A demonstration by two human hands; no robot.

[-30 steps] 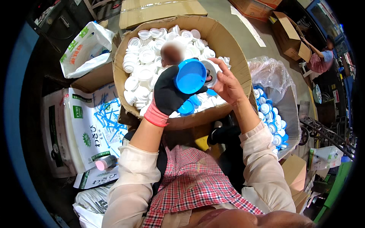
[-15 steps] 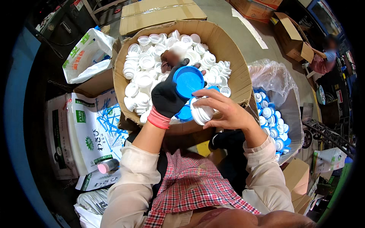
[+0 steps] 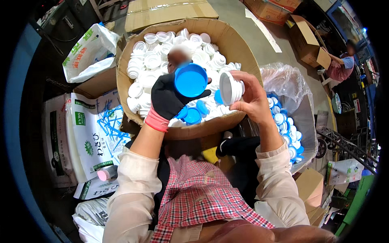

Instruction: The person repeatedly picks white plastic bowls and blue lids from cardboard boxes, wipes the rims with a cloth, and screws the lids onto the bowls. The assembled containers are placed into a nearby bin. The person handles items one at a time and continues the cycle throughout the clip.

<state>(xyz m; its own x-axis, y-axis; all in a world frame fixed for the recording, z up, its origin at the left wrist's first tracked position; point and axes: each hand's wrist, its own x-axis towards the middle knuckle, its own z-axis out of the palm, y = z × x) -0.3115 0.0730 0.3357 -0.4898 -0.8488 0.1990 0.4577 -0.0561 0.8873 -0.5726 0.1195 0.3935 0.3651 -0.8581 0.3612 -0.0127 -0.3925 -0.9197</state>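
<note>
My left hand point(image 3: 163, 98), in a black glove with a pink cuff, holds a round blue cap point(image 3: 191, 80), its hollow side facing up. To its right, my bare right hand point(image 3: 256, 97) grips a white stepped plastic cap point(image 3: 230, 89) by the edge, tilted on its side. The two caps are apart. Both hands are above a big cardboard box point(image 3: 243, 48) heaped with white caps point(image 3: 152, 60). A few loose blue caps point(image 3: 192, 115) lie on the heap near the box's close edge. A blurred brownish patch is just beyond my left hand.
At right stands a plastic-lined box point(image 3: 308, 121) of blue-and-white caps point(image 3: 292, 137). On the left, blue sticks point(image 3: 110, 123) lie on printed sheeting point(image 3: 87, 137) beside a pink-ended cylinder point(image 3: 107, 173). A white bag point(image 3: 87, 56) sits behind them. Another person point(image 3: 340, 69) is far right.
My right hand has drawn away to the right with the white cap, which was touching the blue cap's edge. The white cap has turned on its side. My left hand still holds the blue cap.
</note>
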